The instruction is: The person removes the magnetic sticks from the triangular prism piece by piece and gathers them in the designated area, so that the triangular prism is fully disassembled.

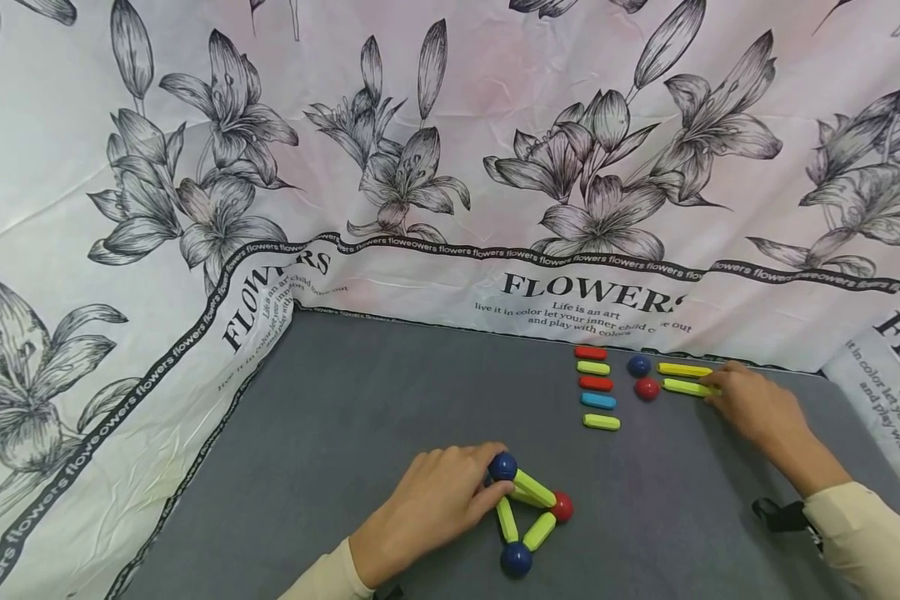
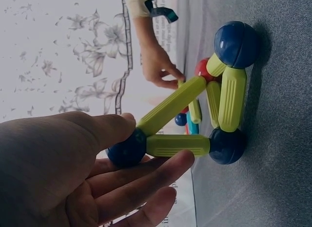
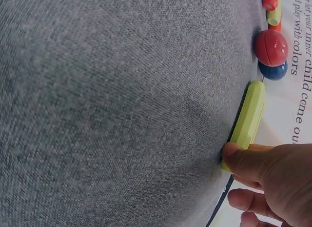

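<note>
A small structure of yellow-green building sticks (image 1: 534, 490) and balls stands on the grey table. My left hand (image 1: 438, 500) holds its raised blue ball (image 1: 502, 467) between thumb and fingers. Another blue ball (image 1: 516, 559) and a red ball (image 1: 562, 506) form lower corners; the left wrist view shows one more blue ball (image 2: 228, 145) low down. At the back right, my right hand (image 1: 753, 408) pinches the near end of a long yellow-green stick (image 3: 250, 114) lying on the table. A long yellow stick (image 1: 684, 370) lies just behind it.
Left of the right hand sit a loose blue ball (image 1: 639, 365) and a loose red ball (image 1: 647, 388). Several short sticks, including a blue one (image 1: 598, 401), lie in a column beside them. A flower-printed cloth (image 1: 420, 283) hangs along the table's back edge.
</note>
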`<act>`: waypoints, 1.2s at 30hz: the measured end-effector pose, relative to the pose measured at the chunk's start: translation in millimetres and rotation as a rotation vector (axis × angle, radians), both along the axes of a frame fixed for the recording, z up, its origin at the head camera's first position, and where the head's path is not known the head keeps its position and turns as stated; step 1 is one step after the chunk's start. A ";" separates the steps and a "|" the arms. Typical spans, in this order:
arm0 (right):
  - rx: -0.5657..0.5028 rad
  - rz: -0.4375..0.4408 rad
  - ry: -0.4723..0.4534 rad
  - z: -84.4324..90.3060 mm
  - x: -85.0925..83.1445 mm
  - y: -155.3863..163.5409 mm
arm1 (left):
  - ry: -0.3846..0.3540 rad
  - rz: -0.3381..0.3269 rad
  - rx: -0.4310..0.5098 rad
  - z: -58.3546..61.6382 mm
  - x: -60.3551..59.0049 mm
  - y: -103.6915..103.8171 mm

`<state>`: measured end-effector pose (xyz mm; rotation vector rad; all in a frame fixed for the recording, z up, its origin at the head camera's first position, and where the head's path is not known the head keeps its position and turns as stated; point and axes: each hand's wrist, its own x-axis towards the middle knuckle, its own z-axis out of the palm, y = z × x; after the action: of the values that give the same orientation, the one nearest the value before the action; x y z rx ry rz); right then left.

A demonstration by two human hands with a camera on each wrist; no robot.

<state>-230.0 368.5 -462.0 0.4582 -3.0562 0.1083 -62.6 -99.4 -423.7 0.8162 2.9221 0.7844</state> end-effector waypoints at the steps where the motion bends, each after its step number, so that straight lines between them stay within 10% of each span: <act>1: 0.000 -0.002 -0.001 -0.4 0.3 0.3 | -0.001 -0.001 0.001 0.2 0.1 0.1; 15: -0.016 -0.003 0.023 6.9 8.5 -1.9 | -0.010 -0.004 -0.003 0.4 -1.4 0.5; 28: -0.114 0.133 0.259 38.7 60.5 -67.6 | -0.054 -0.001 0.063 -5.8 -5.0 -1.3; 36: -0.150 0.214 0.229 50.1 87.3 -104.2 | -0.102 -0.002 0.117 -11.0 -9.9 -4.7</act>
<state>-142.7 264.3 -411.8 0.7294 -2.7437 0.2701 -72.5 -104.1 -434.8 0.7610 2.8085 0.9747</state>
